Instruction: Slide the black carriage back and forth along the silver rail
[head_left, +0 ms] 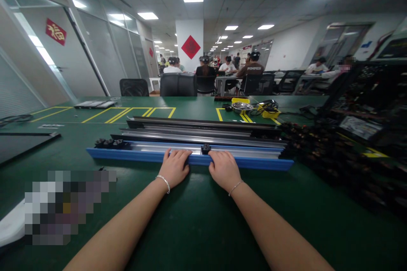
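A long blue channel with a shiny metallic inside lies crosswise on the green table. My left hand is closed over its front wall, left of the middle, with the fingertips reaching inside. Just to the right, my right hand curls over the same wall, its fingertips partly hidden. Between the two hands a small black block sits in the channel, close to my right fingers. More black pieces stand in a row at the channel's left end. Behind it lie dark channels, parallel to the blue one.
A heap of small black parts spreads over the right side. Farther back are a metal bowl, cables and yellow tape marks. A dark flat panel lies at left, near a pixelated object. People sit at tables beyond.
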A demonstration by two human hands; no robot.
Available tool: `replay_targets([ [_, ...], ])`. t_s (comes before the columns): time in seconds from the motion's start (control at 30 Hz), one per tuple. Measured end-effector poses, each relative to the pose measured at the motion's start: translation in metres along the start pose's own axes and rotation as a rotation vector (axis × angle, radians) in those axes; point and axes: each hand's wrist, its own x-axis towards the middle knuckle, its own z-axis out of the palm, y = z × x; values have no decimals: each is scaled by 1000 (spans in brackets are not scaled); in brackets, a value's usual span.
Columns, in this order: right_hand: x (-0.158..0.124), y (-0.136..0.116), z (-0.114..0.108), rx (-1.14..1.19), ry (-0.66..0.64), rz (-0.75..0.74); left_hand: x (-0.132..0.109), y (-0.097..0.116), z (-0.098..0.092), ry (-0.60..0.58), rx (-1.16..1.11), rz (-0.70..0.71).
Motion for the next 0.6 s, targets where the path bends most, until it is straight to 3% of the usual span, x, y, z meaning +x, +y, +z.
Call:
replay_targets([
  [0.6,-2,4,-3,-17,0,46,-1,0,-1,-1,-10,-4],
])
